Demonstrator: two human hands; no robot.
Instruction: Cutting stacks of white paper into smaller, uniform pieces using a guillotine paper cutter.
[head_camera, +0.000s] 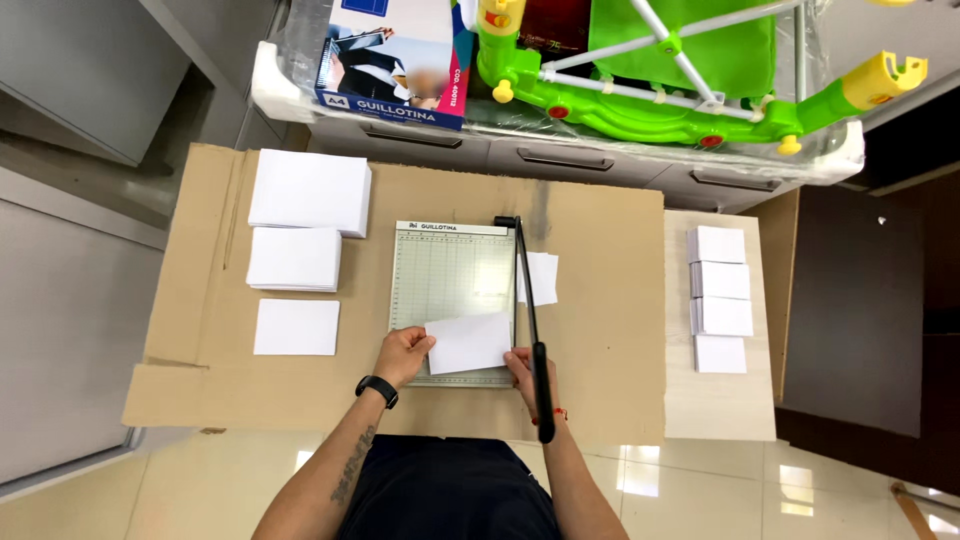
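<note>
A paper guillotine (450, 270) with a gridded base lies on a cardboard sheet (600, 330). Its black blade arm (530, 320) is lowered along the right side. A white paper piece (470, 342) rests tilted on the base's near end. My left hand (403, 355) grips the paper's left edge; a black band is on that wrist. My right hand (522, 368) touches the paper's lower right corner, beside the arm's black handle (543, 390). A cut white piece (543, 278) lies just right of the blade.
Three stacks of white paper (308, 192) (294, 258) (296, 327) lie left of the cutter. Several small white stacks (720, 300) sit on a side board at right. Behind stand a printed box (395, 60), a green plastic toy frame (680, 70) and grey drawers (560, 158).
</note>
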